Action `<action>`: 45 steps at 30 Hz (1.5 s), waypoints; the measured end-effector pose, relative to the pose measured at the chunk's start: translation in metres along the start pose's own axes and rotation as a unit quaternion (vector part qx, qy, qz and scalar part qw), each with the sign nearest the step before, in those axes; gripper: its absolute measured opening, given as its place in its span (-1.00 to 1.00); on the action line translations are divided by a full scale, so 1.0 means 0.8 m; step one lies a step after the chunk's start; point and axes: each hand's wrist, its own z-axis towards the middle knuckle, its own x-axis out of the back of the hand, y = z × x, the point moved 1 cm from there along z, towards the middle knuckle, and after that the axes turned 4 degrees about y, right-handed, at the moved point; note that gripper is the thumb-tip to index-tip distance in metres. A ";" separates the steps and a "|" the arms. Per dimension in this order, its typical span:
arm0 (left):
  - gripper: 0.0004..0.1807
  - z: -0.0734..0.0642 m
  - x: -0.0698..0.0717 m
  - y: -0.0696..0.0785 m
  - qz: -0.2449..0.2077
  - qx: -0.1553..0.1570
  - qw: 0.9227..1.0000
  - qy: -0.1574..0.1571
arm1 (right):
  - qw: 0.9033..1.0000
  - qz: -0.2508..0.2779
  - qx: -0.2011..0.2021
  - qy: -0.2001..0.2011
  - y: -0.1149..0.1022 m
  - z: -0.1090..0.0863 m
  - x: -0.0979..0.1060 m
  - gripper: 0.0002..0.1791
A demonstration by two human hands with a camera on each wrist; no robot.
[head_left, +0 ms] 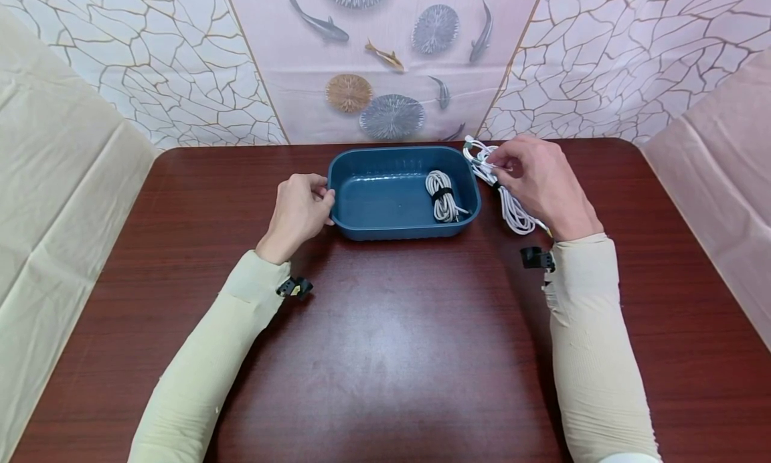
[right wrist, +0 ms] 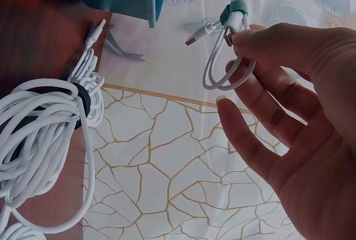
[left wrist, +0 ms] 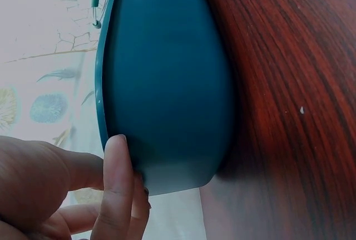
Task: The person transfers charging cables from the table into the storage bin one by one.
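My left hand (head_left: 297, 212) grips the left end of a dark blue plastic bin (head_left: 379, 205), with thumb and fingers on either side of its rim (left wrist: 100, 95). Inside the bin, toward its right end, lies a coiled pale cable (head_left: 444, 202) bound by a black strap. Just past the bin's right end, my right hand (head_left: 545, 178) pinches a small looped white USB cable (right wrist: 201, 33) between thumb and fingertips. A green tie (right wrist: 236, 9) wraps the cable near its plugs. The cable is held raised above the table.
Bundled white cables (head_left: 517, 212) lie on the table under and beside my right hand, one bound with a black strap (right wrist: 83, 103). The dark red wooden table (head_left: 385, 336) ends at a patterned cloth backdrop (head_left: 391, 55) behind the bin.
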 end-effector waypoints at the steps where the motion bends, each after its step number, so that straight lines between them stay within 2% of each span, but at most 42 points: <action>1: -0.67 0.000 0.000 0.000 0.000 0.000 1.000 0.000 | 1.000 0.000 0.001 0.000 0.000 0.000 0.000 -0.82; 23: -0.67 -0.001 0.001 0.002 0.000 0.000 1.000 -0.001 | 1.000 -0.002 0.027 0.006 -0.003 0.002 -0.004 -0.83; 45: -0.66 0.000 0.001 0.001 -0.001 0.003 1.000 -0.005 | 0.999 0.005 0.038 -0.001 -0.010 0.003 -0.006 -0.85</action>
